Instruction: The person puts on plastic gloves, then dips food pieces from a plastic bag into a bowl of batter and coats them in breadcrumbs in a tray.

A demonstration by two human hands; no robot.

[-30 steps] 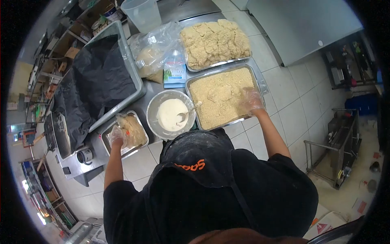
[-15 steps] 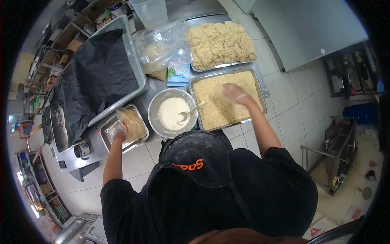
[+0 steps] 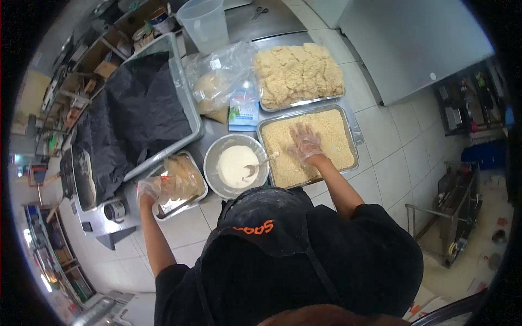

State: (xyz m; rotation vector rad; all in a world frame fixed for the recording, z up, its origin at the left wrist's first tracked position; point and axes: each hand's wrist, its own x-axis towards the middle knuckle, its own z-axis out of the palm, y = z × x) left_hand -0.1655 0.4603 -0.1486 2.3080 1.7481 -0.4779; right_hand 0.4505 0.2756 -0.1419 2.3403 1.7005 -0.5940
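My right hand (image 3: 305,143), in a clear plastic glove, lies with fingers spread on the pale crumbs (image 3: 331,133) in a metal tray (image 3: 356,157). At the left, my gloved left hand (image 3: 148,190) is at the outer edge of a smaller metal tray (image 3: 202,191), beside a clear bag (image 3: 182,176) with brownish contents; its fingers are too unclear to tell what they grip. Between the two trays stands a metal bowl (image 3: 209,163) of white batter (image 3: 234,165), with a spoon (image 3: 253,169) resting in it.
A second tray heaped with crumb-coated pieces (image 3: 299,73) stands behind the crumb tray. Beside it are a blue-and-white packet (image 3: 243,111) and plastic bags (image 3: 217,76). Black plastic (image 3: 136,108) covers a large bin (image 3: 193,117) at left. A mug (image 3: 115,211) and scissors (image 3: 260,13) are also there.
My right hand has come down flat onto the crumbs, fingers spread. My left hand has moved from inside the small tray to its outer left side. The whole view has shifted slightly.
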